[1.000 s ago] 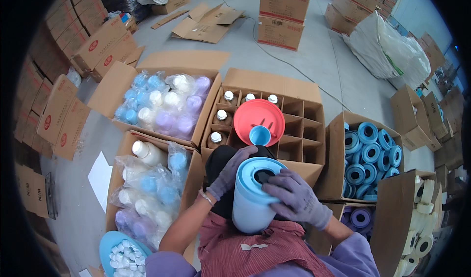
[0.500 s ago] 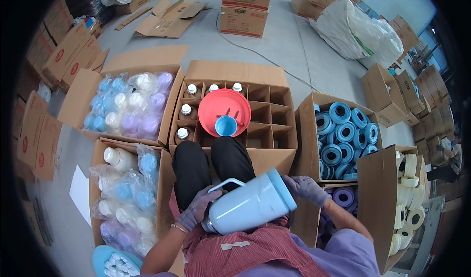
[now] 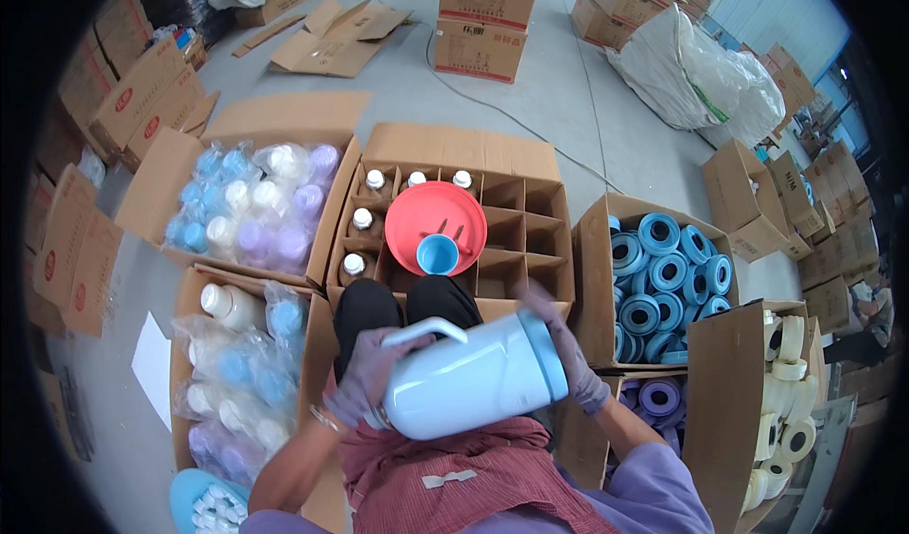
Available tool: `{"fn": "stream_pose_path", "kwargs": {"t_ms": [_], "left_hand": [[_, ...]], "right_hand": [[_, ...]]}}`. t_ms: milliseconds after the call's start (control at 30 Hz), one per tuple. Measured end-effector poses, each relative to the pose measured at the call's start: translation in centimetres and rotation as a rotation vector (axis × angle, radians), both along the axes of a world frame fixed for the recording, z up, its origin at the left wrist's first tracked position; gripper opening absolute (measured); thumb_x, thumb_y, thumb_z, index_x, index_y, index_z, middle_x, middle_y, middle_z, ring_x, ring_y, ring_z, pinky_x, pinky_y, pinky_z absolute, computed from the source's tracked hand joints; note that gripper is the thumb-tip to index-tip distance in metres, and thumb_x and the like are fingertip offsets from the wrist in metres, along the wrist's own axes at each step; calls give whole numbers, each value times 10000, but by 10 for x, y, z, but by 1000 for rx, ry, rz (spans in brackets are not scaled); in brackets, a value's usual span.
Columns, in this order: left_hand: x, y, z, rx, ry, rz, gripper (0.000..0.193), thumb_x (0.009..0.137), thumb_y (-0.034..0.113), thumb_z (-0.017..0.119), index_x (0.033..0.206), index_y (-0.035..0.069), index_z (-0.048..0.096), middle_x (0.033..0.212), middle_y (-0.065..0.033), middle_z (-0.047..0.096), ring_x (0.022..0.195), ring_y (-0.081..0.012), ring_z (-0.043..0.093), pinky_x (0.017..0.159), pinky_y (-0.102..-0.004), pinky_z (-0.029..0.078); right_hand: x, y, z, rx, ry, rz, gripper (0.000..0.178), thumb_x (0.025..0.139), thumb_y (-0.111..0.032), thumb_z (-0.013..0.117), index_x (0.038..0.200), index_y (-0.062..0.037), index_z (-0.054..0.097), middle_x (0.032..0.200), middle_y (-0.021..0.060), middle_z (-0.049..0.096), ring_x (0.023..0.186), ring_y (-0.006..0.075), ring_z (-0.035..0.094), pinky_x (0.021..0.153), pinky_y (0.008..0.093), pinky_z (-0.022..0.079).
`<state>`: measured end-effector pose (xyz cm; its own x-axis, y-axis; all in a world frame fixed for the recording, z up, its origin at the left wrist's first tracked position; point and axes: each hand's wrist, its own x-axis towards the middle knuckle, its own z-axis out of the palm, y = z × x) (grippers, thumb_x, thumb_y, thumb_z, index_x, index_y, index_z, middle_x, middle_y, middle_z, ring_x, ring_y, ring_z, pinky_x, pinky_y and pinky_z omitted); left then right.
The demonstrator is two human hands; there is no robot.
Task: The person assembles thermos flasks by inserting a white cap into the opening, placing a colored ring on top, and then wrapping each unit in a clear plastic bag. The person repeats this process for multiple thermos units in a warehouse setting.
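A light blue thermos jug (image 3: 464,382) lies on its side across my lap, its handle up and its wider end to the right. Round its base end, below the handle, my left hand (image 3: 369,378) is closed, in a grey-purple glove. A darker blue ring collar (image 3: 543,356) sits on the wide end. My right hand (image 3: 568,354), gloved too, wraps along the far side and edge of this collar; its fingertips are blurred. Beyond my knees, a red round tray (image 3: 414,216) holds a blue cup (image 3: 437,254) and some thin dark pieces.
Under the tray stands a divided carton (image 3: 502,293) with several white-capped bottles. Cartons of bagged blue, white and purple lids (image 3: 254,236) stand left. On the right are cartons of blue rings (image 3: 668,271), purple rings (image 3: 660,397) and cream rings (image 3: 798,435). A blue bowl (image 3: 185,491) holds small white pieces.
My right hand has moved up and left from the near edge of the collar to lie along its outer side. The jug has shifted slightly left and turned a little flatter.
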<state>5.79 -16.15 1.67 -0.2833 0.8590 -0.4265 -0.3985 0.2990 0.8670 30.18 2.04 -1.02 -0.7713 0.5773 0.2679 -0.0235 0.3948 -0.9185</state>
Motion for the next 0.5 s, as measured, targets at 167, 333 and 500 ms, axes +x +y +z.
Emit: {"fn": "stream_pose_path", "kwargs": {"t_ms": [167,333,500], "left_hand": [[12,8,22,569,1067,-194,413,663,-12,671,1065,54,742,1043,-97,729,1086,-271,659,1053,-413,457],[-6,-7,1,133,164,-8,228,952,98,605,1119,-7,718,1063,-87,721,961,-115,665,883,-274,525],[36,13,29,699,1492,-239,261,715,122,705,971,79,724,1075,-72,713,1103,-239,649,1083,-423,431]], "right_hand": [[-10,9,-17,-1296,46,-56,578,1045,-485,390,1407,-38,445,1408,170,475,1295,275,475,1148,368,312],[-13,13,26,94,42,122,638,1038,-531,360,1450,-45,394,1437,180,455,1321,283,463,1148,369,317],[-12,26,-2,-1461,-30,-111,607,996,-556,467,1358,-71,509,1242,140,626,1085,246,639,996,396,495]]}}
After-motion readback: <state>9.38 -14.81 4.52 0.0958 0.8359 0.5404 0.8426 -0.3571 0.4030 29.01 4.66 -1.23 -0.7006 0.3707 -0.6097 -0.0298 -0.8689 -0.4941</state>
